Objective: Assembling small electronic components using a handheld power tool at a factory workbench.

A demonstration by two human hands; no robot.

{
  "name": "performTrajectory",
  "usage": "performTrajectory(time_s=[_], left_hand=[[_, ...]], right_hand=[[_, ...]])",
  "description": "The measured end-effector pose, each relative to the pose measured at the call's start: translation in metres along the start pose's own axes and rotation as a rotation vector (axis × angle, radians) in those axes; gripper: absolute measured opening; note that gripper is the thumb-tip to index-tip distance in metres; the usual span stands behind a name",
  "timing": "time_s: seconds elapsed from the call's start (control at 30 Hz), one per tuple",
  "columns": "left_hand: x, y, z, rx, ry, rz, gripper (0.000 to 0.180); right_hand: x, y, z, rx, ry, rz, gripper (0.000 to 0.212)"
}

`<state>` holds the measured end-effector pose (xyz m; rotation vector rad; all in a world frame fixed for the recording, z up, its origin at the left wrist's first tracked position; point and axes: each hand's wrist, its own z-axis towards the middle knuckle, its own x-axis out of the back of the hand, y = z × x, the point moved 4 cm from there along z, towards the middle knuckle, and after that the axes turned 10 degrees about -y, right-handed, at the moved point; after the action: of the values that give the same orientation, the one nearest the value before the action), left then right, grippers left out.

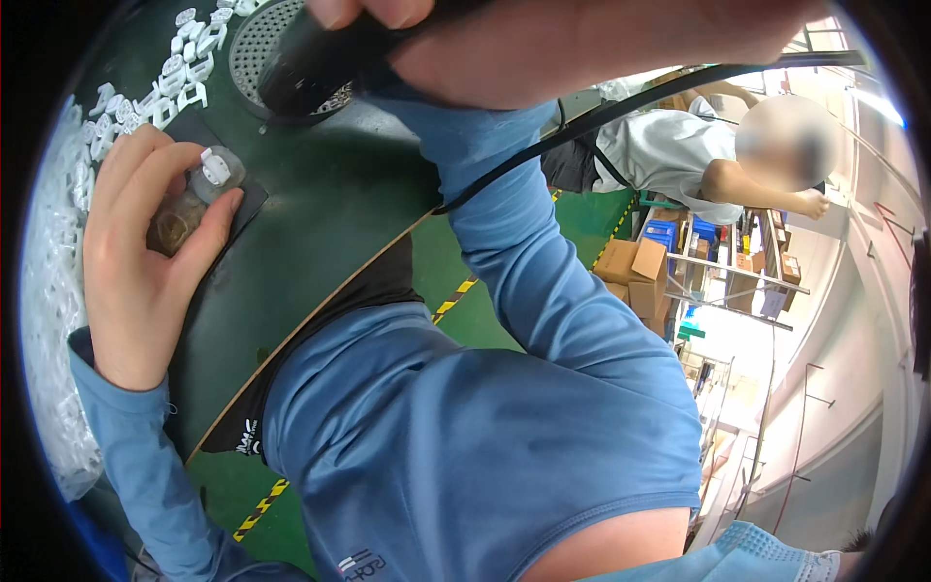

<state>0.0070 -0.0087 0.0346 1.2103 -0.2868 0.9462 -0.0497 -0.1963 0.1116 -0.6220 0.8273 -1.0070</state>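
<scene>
In the head view, pinches a cloudy holder between thumb and index finger of the left hand, with a white part at its upper end, by a dark pad on the desk; cannot tell whether touching that pad. Grasps a blurred black tool in the right hand, with fingers wrapped about it, in front of a perforated dish; cannot make out its working end. Could lose the white part by tilting the holder or slackening the pinch, seemingly on a smooth, rounded surface. Could then mix it up with the similar loose pieces just beyond. Could hurt thumb or index finger by bringing the tool too near, with both so close around the part. Could knock the dish by swinging the tool low. With a black cable across the right sleeve, could also snag during a long reach. Could drag the clear bag, just beside the left hand, by sweeping that wrist outward, and so scatter loose pieces.
</scene>
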Motion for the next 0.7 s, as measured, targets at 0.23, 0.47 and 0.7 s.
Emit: performTrajectory(time_s=[0.23, 0.47, 0.7], left_hand=[[0.000, 0.003, -0.002, 0.025, 0.052, -0.042, 0.036], [-0.003, 0.003, -0.003, -0.076, 0.100, 0.027, 0.029], [-0.006, -0.001, -0.006, -0.065, 0.092, 0.023, 0.028]], right_hand=[[-0.001, 0.023, -0.003, -0.054, -0.001, -0.076, 0.070], [-0.005, 0.024, -0.005, -0.047, -0.004, -0.095, 0.070], [0.001, 0.033, -0.004, -0.037, 0.000, -0.094, 0.070]])
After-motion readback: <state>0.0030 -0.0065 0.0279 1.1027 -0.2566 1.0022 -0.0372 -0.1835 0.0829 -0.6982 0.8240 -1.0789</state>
